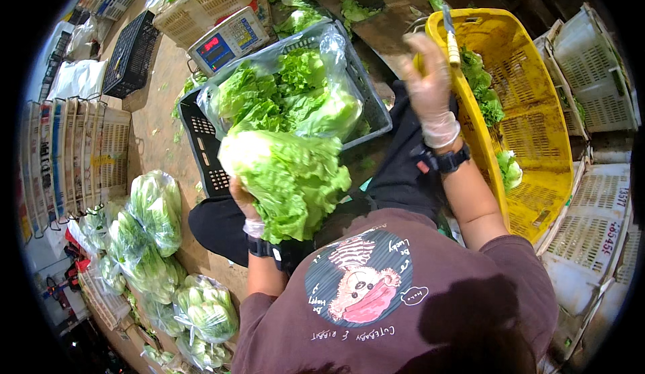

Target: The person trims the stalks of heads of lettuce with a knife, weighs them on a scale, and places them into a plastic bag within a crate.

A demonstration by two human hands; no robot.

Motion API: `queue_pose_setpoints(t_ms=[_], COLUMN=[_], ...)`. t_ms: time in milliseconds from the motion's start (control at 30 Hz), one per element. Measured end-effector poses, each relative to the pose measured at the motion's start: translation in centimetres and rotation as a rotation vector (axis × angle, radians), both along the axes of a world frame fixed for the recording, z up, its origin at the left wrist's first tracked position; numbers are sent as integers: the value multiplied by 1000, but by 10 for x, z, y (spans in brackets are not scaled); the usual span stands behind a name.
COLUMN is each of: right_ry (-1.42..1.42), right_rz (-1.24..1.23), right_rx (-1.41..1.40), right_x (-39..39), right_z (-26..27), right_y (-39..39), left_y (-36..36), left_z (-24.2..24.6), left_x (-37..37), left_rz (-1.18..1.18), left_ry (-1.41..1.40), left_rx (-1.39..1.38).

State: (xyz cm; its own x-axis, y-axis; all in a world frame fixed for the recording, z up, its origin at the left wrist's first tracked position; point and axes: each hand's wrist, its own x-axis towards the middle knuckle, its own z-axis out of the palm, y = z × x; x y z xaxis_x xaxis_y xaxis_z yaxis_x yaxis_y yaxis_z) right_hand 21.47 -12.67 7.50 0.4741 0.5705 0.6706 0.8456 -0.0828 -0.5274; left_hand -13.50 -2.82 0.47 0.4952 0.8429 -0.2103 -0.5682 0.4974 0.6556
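Observation:
My left hand (245, 203), in a thin clear glove, holds a large head of green leaf lettuce (287, 182) above my lap. Beyond it, several lettuce heads (282, 87) lie in a clear plastic bag (335, 56) that lines a dark plastic crate (373, 104). Raised at the right is my gloved right hand (428, 79), somewhat blurred, fingers apart and nothing in it. Close beside it, a knife (452, 41) with a light handle rests on the rim of a yellow plastic basket (534, 97). Some lettuce (486, 99) lies inside that basket.
A digital scale (229, 39) stands against a pale crate (201, 1) beyond the dark crate. Bagged greens (156, 213) lie on the floor at left, near stacked white crates (80, 157). A black crate (132, 54) is at upper left; more white crates (589, 218) line the right.

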Motion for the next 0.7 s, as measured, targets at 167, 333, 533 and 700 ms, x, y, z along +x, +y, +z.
queue_pose_setpoints(t_ms=[167, 333, 533, 700], right_ry=[250, 546, 1633, 290], right_rz=[105, 138, 453, 38], right_rx=[-248, -591, 57, -339], right_x=[0, 31, 39, 30], right_z=[-74, -111, -78, -112], right_y=[59, 135, 133, 138], left_y=[46, 103, 142, 154], left_z=[67, 116, 65, 8], left_x=[27, 97, 192, 237], left_rz=[-26, -155, -587, -698], left_ry=[132, 476, 1306, 1507], left_rx=[110, 634, 1506, 1490])
